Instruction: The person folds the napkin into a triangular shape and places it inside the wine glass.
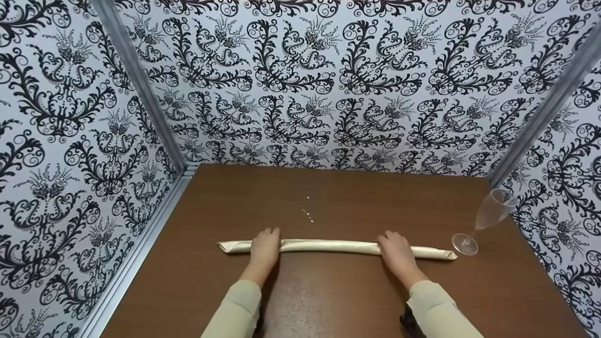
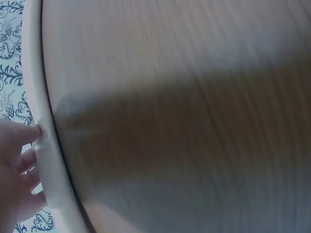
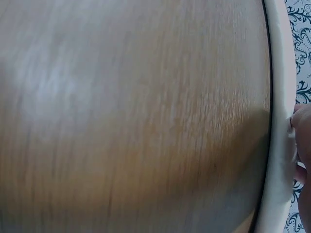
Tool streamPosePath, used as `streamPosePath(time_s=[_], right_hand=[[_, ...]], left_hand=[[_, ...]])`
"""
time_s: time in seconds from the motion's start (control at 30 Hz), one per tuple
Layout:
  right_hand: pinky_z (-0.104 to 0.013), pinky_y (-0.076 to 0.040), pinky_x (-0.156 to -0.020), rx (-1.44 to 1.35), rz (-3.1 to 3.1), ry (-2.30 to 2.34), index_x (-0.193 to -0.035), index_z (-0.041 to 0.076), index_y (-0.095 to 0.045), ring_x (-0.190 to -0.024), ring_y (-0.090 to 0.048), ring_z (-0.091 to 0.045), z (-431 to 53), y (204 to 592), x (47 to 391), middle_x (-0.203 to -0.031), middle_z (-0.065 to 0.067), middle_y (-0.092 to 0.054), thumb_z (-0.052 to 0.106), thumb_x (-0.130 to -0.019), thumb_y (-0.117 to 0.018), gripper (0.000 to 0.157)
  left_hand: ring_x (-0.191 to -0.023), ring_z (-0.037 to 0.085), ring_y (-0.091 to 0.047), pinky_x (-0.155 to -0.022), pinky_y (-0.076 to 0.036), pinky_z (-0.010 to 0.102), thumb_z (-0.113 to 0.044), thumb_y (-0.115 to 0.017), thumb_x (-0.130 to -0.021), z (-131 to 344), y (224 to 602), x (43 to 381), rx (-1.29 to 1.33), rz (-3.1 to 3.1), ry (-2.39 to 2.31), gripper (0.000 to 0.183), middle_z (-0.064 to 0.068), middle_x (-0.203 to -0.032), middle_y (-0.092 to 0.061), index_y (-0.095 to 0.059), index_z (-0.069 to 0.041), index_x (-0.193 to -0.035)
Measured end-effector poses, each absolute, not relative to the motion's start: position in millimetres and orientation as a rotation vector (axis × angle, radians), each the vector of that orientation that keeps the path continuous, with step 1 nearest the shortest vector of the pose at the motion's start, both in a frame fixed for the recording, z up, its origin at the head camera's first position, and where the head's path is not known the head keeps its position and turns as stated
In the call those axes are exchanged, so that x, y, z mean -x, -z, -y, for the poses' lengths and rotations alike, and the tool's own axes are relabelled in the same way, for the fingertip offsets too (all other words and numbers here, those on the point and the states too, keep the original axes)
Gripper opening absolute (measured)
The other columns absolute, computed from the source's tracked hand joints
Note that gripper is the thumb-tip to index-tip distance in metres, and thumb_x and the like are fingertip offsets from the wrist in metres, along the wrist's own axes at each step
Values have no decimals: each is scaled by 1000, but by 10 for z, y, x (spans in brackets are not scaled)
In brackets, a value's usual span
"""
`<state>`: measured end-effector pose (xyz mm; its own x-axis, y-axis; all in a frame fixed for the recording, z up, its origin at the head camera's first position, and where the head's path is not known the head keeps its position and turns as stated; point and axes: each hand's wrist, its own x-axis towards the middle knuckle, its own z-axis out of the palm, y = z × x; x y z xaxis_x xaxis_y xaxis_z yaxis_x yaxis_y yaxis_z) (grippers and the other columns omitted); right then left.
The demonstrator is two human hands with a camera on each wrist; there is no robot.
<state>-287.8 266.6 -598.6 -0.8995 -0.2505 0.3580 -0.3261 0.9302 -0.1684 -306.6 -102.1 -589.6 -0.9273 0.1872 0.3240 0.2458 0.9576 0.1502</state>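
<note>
A cream, satiny cloth (image 1: 328, 246), rolled into a long thin tube, lies across the table from left to right and bows slightly. My left hand (image 1: 265, 249) grips it near its left end, back of the hand upward. Near the right end, my right hand (image 1: 396, 253) holds the same roll. The left wrist view has the roll (image 2: 36, 73) along the left side, with thumb and fingers against it. In the right wrist view the roll (image 3: 283, 63) runs down the right side; the hand is partly cut off by the frame.
A clear stemmed glass (image 1: 493, 209) stands just beyond the roll's right end, close to the table's right edge. Small white specks (image 1: 309, 216) dot the brown table (image 1: 225, 202) behind the roll. Black-and-white patterned walls (image 1: 300, 84) enclose the back and sides.
</note>
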Motion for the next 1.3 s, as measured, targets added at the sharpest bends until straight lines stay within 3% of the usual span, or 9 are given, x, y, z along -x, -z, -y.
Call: streamPosePath(time_s=[0.2, 0.47, 0.67, 0.87, 1.3], right_hand=[[-45, -49, -68, -349, 2714, -345, -80, 6, -66, -75, -54, -31, -2651, 5969, 2908, -80, -8, -55, -1, -82, -71, 9], [-44, -49, -70, -272, 2838, -522, -87, 4, -61, -77, -56, -30, -2672, 5981, 2881, -82, -7, -52, 3, -92, -63, 4], [-45, -49, -71, -249, 2854, -569, -92, 3, -60, -79, -56, -31, -2674, 5996, 2895, -84, -8, -53, 6, -93, -64, 5], [-45, -48, -67, -257, 2836, -551, -91, 1, -58, -76, -55, -32, -2619, 5947, 2896, -82, -11, -53, 4, -92, -63, 6], [-44, -48, -68, -204, 2883, -496, -86, 5, -57, -77, -53, -30, -2227, 5950, 2896, -81, -8, -50, 14, -94, -63, 14]], left_hand=[[-81, 36, -61, -69, -52, 47, -7, -74, -83, 1019, 5887, 3087, 350, 2824, 282, 19, 18, -90, -60, -63, 0, -97], [-79, 36, -60, -72, -50, 48, -8, -66, -90, 1096, 5912, 3146, 289, 2925, 647, 15, 12, -78, -56, -53, -3, -83], [-78, 37, -60, -71, -49, 50, -25, -61, -97, 1111, 5888, 3189, 208, 2944, 761, 29, 11, -76, -54, -51, -5, -78], [-78, 37, -60, -71, -51, 49, -42, -68, -90, 1085, 5923, 3220, 133, 2984, 648, 41, 15, -83, -55, -52, -6, -79], [-82, 43, -60, -74, -51, 51, -38, -72, -86, 1017, 5965, 3176, 169, 2948, 580, 41, 22, -88, -59, -56, -2, -82]])
